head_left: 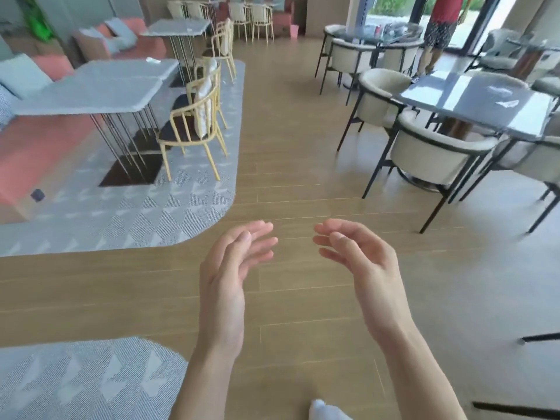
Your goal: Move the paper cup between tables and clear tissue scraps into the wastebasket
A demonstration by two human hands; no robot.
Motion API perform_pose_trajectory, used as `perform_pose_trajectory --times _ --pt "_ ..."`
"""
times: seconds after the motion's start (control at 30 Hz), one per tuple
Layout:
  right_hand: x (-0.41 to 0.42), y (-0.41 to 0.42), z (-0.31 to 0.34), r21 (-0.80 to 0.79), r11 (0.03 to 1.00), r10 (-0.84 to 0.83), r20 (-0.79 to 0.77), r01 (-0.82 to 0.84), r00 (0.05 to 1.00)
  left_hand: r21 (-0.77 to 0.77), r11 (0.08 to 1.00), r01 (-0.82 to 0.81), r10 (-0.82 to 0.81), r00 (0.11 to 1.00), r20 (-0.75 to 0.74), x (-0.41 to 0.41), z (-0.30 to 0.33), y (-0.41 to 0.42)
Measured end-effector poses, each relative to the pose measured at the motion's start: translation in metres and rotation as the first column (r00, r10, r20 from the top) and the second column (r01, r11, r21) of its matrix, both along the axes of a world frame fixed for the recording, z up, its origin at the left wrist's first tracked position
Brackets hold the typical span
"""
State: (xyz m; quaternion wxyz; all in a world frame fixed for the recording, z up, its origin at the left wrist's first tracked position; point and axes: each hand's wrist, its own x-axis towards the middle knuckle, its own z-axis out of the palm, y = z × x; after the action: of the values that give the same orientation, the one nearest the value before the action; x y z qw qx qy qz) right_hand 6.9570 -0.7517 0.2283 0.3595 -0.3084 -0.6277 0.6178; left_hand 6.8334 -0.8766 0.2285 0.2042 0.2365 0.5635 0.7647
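Head view: two hands, left hand [231, 268] and right hand [360, 259], hover apart over the wood floor [288, 147], fingers loosely extended, holding nothing. White tissue scraps lie on the grey table [100, 83] at 10 o'clock and the glossy table [472, 98] at 2 o'clock. No paper cup can be made out. A person at 1 o'clock is cut off.

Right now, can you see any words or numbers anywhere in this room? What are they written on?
None: no word, number or label can be read anywhere.
The white scraps on the grey table and the glass table are too blurred to show any print.
Both hands, left hand and right hand, hold nothing.
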Motion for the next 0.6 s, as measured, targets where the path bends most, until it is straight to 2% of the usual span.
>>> perform_pose_trajectory --times 0.27,0.47,0.6 --pt "-0.166 0.141 -0.032 -0.029 0.998 0.051 -0.06 -0.053 0.997 -0.076 0.993 -0.088 0.09 0.995 0.029 -0.143 -0.03 0.126" --pt "-0.307 0.263 -0.016 -0.05 0.991 0.117 -0.096 -0.123 0.988 -0.058 0.974 -0.218 0.217 0.976 -0.016 -0.282 0.001 0.227" --pt "-0.374 0.33 0.001 -0.026 0.988 0.15 -0.099 -0.153 0.984 -0.042 0.97 -0.238 0.237 0.971 -0.031 -0.349 0.015 0.291"
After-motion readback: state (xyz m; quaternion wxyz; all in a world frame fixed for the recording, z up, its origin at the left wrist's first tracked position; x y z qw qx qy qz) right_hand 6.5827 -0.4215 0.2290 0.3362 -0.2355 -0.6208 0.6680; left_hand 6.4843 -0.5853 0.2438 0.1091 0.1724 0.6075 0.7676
